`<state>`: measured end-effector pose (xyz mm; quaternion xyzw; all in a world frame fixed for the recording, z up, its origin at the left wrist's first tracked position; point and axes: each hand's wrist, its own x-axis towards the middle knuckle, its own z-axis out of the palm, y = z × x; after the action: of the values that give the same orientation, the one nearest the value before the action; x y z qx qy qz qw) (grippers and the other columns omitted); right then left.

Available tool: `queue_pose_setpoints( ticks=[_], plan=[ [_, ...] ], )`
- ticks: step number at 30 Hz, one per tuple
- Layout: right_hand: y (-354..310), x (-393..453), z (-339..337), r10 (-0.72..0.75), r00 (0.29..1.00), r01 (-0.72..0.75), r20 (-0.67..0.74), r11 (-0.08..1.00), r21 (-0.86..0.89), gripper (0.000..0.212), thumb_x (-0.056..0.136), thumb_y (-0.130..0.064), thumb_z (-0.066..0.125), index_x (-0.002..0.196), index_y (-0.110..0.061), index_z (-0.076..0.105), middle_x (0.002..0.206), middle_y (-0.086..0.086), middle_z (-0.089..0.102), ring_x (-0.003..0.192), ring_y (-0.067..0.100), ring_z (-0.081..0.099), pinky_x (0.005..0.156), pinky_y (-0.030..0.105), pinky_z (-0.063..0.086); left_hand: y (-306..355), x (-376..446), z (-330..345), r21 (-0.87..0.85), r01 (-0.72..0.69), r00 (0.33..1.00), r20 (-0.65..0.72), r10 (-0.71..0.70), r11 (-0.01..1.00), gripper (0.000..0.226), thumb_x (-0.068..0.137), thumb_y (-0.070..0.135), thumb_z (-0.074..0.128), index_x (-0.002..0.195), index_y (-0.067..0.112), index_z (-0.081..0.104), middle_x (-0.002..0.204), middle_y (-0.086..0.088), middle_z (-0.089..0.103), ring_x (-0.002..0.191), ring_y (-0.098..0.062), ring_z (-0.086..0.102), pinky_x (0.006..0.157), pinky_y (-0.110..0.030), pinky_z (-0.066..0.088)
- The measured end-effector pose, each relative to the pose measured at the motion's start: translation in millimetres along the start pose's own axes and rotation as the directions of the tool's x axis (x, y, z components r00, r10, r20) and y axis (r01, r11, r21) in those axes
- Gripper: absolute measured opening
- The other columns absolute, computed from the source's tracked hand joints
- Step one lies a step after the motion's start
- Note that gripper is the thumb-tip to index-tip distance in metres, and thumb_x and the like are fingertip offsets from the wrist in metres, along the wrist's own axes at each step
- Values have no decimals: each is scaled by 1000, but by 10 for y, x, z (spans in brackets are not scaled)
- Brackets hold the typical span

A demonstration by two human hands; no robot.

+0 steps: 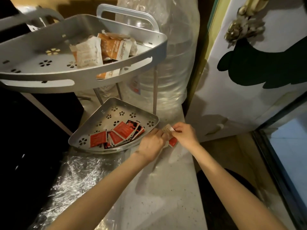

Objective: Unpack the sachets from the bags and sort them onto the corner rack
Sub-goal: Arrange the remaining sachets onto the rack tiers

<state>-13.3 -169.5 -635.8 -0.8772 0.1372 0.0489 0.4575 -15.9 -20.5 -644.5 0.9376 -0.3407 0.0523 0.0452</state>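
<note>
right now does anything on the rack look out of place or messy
Yes. On the top shelf an orange packet pokes out through the slot in the front rail. The red sachets on the lower shelf lie in a loose overlapping heap rather than in rows. Nothing looks spilled.

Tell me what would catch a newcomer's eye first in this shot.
First, the heap of red sachets in the lower tray of the silver corner rack. Just right of it, the left hand and right hand together pinch a small clear bag with a red sachet showing in it. Above, the upper tray holds orange and white packets.
</note>
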Motion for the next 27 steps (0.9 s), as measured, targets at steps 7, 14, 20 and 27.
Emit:
queue_pose_setpoints(
  ticks=[7, 14, 20, 27],
  plan=[
    [-246, -172, -237, -86, 996, 83, 14, 988, 133, 15, 82, -20, 65, 96, -18, 68, 96, 3, 69, 91, 19, 65, 84, 38, 55, 3, -56, -530, -221, 45, 998, 63, -32, 974, 16, 88, 15, 48, 102, 14, 56, 95, -11, 67, 85, -31, 63, 69, -40, 50],
    [-975, -588, -592, -292, 955, 291, -47, 897, 333, 11, 83, -5, 61, 81, -13, 67, 73, -3, 63, 69, 5, 59, 65, 12, 46, 3, -200, -1447, -435, 14, 989, -129, -78, 900, 14, 81, 17, 62, 91, 8, 64, 73, -2, 61, 72, -25, 60, 60, -26, 36],
    [-1724, -951, -873, -497, 865, 468, -63, 756, 457, 14, 86, -13, 59, 80, -20, 68, 67, -8, 66, 62, 1, 60, 53, 14, 45, -100, -372, -2401, -535, -47, 963, -249, -104, 843, 19, 80, 26, 67, 93, 12, 67, 85, -4, 70, 77, -16, 64, 72, -33, 51],
    [-2445, -908, -919, -590, 792, 565, -158, 611, 555, 7, 85, -12, 63, 85, -19, 67, 56, -9, 63, 46, 4, 49, 40, 16, 38, -500, -500, -3068, -584, -16, 853, -432, -294, 811, 15, 79, 23, 68, 89, 13, 69, 83, -2, 71, 76, -14, 65, 72, -33, 54]
  ],
)
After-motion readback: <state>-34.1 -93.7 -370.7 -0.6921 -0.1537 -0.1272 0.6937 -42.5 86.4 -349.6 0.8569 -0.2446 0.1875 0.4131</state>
